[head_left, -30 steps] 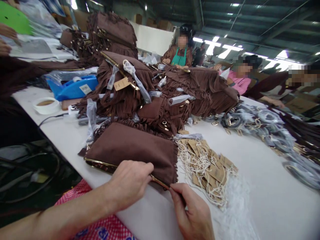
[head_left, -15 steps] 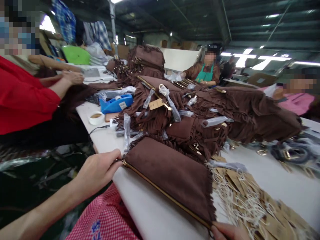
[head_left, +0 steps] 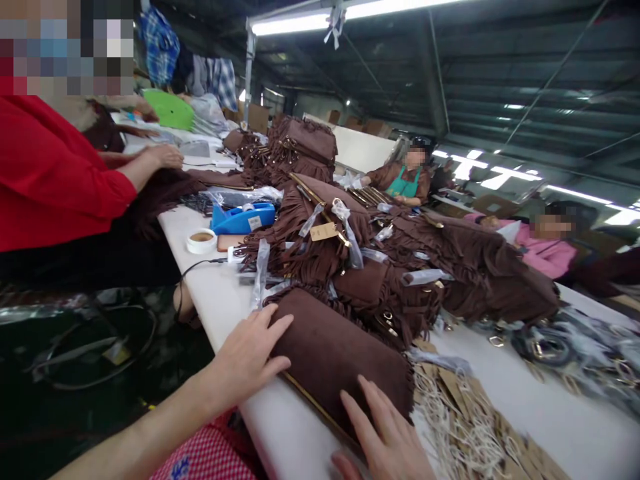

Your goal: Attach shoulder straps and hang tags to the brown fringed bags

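A flat brown suede bag point(head_left: 340, 357) with a fringed edge and a gold zipper along its near side lies on the white table point(head_left: 550, 413) in front of me. My left hand point(head_left: 247, 357) rests flat on the bag's left end, fingers spread. My right hand point(head_left: 387, 437) lies on the bag's near right part, fingers extended over the suede. Neither hand grips anything.
A heap of brown fringed bags point(head_left: 400, 267) fills the table behind. Paper tags with white strings point(head_left: 480, 427) lie to the right, straps with metal rings point(head_left: 565, 343) farther right. A blue tape dispenser point(head_left: 243, 218) and tape roll point(head_left: 201, 241) sit at left. A person in red point(head_left: 55, 180) works beside me; others sit across.
Both hands have let go of the bag's zipper ends and now lie flat on top of it. The view has lifted and swung left.
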Demonstrator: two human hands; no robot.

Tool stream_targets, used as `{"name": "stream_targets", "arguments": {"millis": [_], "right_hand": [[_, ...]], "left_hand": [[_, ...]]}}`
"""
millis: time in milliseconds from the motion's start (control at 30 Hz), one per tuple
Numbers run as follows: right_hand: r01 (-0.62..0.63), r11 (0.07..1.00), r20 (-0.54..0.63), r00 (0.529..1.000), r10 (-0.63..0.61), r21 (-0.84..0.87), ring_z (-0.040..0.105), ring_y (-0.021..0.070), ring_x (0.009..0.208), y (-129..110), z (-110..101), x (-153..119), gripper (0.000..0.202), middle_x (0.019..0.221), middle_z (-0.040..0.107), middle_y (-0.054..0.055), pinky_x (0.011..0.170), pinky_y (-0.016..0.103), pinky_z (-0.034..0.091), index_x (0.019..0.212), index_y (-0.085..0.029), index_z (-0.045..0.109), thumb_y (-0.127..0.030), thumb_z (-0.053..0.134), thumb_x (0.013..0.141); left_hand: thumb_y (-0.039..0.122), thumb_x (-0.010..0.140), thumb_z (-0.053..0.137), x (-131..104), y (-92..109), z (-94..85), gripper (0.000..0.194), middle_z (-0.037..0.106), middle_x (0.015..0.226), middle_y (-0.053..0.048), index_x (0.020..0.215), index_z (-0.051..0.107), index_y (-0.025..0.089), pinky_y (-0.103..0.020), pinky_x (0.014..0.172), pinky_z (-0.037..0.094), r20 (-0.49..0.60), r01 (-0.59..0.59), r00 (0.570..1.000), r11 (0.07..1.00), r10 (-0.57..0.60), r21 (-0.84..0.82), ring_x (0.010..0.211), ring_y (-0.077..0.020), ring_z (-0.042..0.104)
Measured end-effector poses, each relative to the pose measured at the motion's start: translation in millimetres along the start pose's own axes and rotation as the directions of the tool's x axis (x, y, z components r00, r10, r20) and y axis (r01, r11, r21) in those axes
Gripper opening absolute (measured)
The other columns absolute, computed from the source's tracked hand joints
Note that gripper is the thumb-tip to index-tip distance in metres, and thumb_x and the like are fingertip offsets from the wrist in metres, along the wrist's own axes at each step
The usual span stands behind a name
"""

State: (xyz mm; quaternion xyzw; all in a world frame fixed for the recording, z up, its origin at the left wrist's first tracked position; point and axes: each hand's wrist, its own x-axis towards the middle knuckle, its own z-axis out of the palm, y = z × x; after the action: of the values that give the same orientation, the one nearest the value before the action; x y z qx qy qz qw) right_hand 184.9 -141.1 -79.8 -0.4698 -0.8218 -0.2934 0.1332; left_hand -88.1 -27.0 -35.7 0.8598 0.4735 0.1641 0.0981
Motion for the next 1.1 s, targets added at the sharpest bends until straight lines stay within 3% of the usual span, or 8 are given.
{"name": "stream_targets", "arguments": {"millis": [133, 267, 400, 500, 567, 700, 900, 1100], "right_hand": [[0.052, 0.995, 0.032, 0.998, -0.05, -0.089, 0.072, 0.0263, 0.097, 1, 18, 0, 0.039, 0.118, 0.071, 0.018, 0.073, 0.031, 0.057, 0.124, -0.015, 0.063, -0.027, 0.054, 0.087], [0.059, 0.996, 0.103, 0.993, -0.052, -0.073, 0.068, 0.0277, 0.11, 3, 18, 4, 0.051, 0.132, 0.063, 0.017, 0.081, 0.034, 0.056, 0.132, -0.01, 0.056, -0.013, 0.051, 0.081], [0.027, 0.999, 0.147, 0.989, -0.03, 0.02, 0.054, 0.0319, 0.129, 2, 22, 11, 0.07, 0.148, 0.046, 0.015, 0.093, 0.042, 0.054, 0.148, -0.008, 0.037, -0.027, 0.054, 0.083], [-0.009, 0.999, 0.126, 0.992, 0.003, 0.05, 0.058, 0.0296, 0.125, -3, 31, 9, 0.076, 0.147, 0.046, 0.013, 0.092, 0.041, 0.056, 0.154, -0.013, 0.026, -0.02, 0.054, 0.084], [-0.053, 0.996, 0.122, 0.992, 0.043, 0.078, 0.058, 0.0297, 0.124, -5, 32, 8, 0.072, 0.147, 0.047, 0.012, 0.093, 0.042, 0.056, 0.152, -0.014, 0.032, -0.014, 0.054, 0.084], [-0.181, 0.957, 0.279, 0.953, 0.114, 0.226, 0.057, 0.0275, 0.126, 15, 4, 6, 0.045, 0.143, 0.053, 0.008, 0.098, 0.04, 0.055, 0.136, -0.018, 0.056, -0.024, 0.053, 0.092], [-0.583, 0.776, 0.291, 0.806, 0.516, 0.239, 0.074, 0.0198, 0.095, 72, -62, -31, 0.036, 0.108, 0.076, 0.007, 0.08, 0.027, 0.061, 0.116, -0.021, 0.067, -0.039, 0.039, 0.101], [-0.477, 0.841, 0.378, 0.85, 0.367, 0.255, 0.069, 0.0194, 0.109, 46, -66, -60, 0.029, 0.122, 0.07, 0.005, 0.09, 0.027, 0.058, 0.121, -0.025, 0.064, -0.029, 0.052, 0.095]], "left_hand": [[0.032, 0.079, 0.075, 5, -1, 8.1, 0.069, 0.034, 0.152, -0.021, 0.141, 0.047, 0.02, -0.051, 0.109, 0.04, 0.084, -0.054, 0.995, 0.998, 0.057, -0.027, 0.136, -0.0368, 0.041], [0.048, 0.064, 0.084, 5, 4, 3.5, 0.096, 0.024, 0.159, -0.017, 0.146, 0.042, 0.022, -0.068, 0.113, 0.022, 0.116, -0.165, 0.981, 0.983, 0.155, 0.08, 0.144, -0.0462, 0.019], [0.048, 0.084, 0.068, 5, 6, 18.9, 0.08, 0.034, 0.154, -0.016, 0.148, 0.037, 0.012, -0.061, 0.117, 0.024, 0.149, -0.255, 0.962, 0.95, 0.23, 0.179, 0.145, -0.0356, 0.027], [0.03, 0.091, 0.06, 6, 1, 39.4, 0.064, 0.034, 0.154, -0.015, 0.147, 0.037, 0.012, -0.057, 0.111, 0.037, 0.085, -0.24, 0.971, 0.929, 0.224, 0.283, 0.142, -0.0323, 0.034], [0.02, 0.092, 0.052, 9, -3, 48.9, 0.056, 0.039, 0.152, -0.015, 0.146, 0.04, 0.011, -0.054, 0.107, 0.042, 0.048, -0.241, 0.97, 0.915, 0.239, 0.325, 0.14, -0.0309, 0.039], [0.004, 0.088, 0.039, 15, -9, 52.6, 0.055, 0.045, 0.149, -0.014, 0.142, 0.046, 0.011, -0.049, 0.106, 0.044, 0.005, -0.25, 0.964, 0.905, 0.264, 0.345, 0.138, -0.0278, 0.042], [-0.002, 0.074, 0.037, 14, -22, 30.5, 0.076, 0.033, 0.157, -0.01, 0.147, 0.04, 0.017, -0.06, 0.113, 0.03, 0.035, -0.299, 0.954, 0.927, 0.299, 0.228, 0.145, -0.0312, 0.028], [0.011, 0.085, 0.032, 20, -39, -3.9, 0.055, 0.051, 0.144, -0.014, 0.136, 0.054, 0.009, -0.042, 0.114, 0.038, -0.074, -0.212, 0.974, 0.977, 0.212, 0.008, 0.133, -0.0247, 0.048]]}}
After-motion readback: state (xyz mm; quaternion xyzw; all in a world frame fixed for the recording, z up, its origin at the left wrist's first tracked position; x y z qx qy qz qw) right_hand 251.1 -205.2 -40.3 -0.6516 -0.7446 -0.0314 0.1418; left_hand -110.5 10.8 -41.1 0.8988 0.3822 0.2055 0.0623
